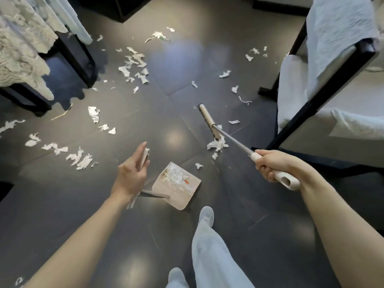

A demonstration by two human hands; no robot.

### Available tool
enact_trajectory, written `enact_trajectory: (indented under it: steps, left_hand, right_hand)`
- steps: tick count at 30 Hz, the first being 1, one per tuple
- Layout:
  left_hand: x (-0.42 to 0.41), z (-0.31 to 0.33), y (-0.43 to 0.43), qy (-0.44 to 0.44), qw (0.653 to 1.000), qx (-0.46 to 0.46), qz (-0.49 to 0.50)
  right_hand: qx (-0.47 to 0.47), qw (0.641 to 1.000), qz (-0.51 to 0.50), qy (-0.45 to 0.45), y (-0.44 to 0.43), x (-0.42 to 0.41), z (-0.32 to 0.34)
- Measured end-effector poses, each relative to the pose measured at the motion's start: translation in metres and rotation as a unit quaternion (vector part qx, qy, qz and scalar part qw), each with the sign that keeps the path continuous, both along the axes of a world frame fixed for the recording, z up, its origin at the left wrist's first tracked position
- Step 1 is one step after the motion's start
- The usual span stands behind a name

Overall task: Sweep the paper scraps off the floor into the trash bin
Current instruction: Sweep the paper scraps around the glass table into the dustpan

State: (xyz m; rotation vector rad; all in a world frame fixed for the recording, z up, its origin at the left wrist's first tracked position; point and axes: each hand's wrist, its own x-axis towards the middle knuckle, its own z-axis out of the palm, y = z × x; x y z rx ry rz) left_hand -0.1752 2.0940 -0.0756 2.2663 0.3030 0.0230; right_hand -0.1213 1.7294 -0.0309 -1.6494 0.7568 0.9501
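**Drawing the near scraps to the pan**

My right hand (270,165) is wrapped tight round the broom (234,140) handle, fingers curled closed on the white grip. The broom head lies on the floor (187,59) ahead of me, with a crumpled wad (217,144) against its near end. My left hand (131,173) is on the upright handle of the dustpan (178,185); the fingers look loosely spread round it rather than clenched, and how firmly they hold I cannot tell. The pan sits on the floor just ahead of my foot, some white scraps already in it.

To do this stroke well, I think I should keep the bristles flat to the floor and pull the wad and the two small bits near it toward the pan's open lip in short, low strokes, so light paper does not flutter away. The lip wants pressing down to the floor and turning to face the broom, or scraps will slide under it.

Most scraps (135,65) are well apart from the pan: a cluster far ahead, a trail (68,154) to my left, and stray pieces near the chair (311,104) on the right.

No trash bin is in view, so where it stands I cannot say. Furniture at the left, draped in lacy cloth, is cut off, and scraps may lie under it. The pan's lip is hard to make out.
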Motion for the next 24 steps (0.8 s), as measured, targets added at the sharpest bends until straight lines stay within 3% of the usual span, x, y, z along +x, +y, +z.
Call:
enact_trajectory:
  steps: [6,9,14,24]
  left_hand:
    - [0.047,-0.005,-0.015,0.004,1.000,0.008,0.026]
    - [0.067,-0.005,-0.032,0.020,0.998,-0.021,0.052]
    - [0.098,-0.008,-0.065,0.007,1.000,-0.029,0.003]
    - [0.139,-0.005,-0.080,0.002,0.995,-0.029,-0.091]
  right_hand:
    - [-0.059,0.997,0.034,0.025,-0.034,0.079,-0.043]
    - [-0.063,0.992,0.069,0.079,-0.034,0.075,-0.061]
    - [-0.080,0.981,0.137,0.115,-0.026,0.044,-0.054]
    - [0.037,0.980,0.099,0.166,0.008,-0.031,-0.018]
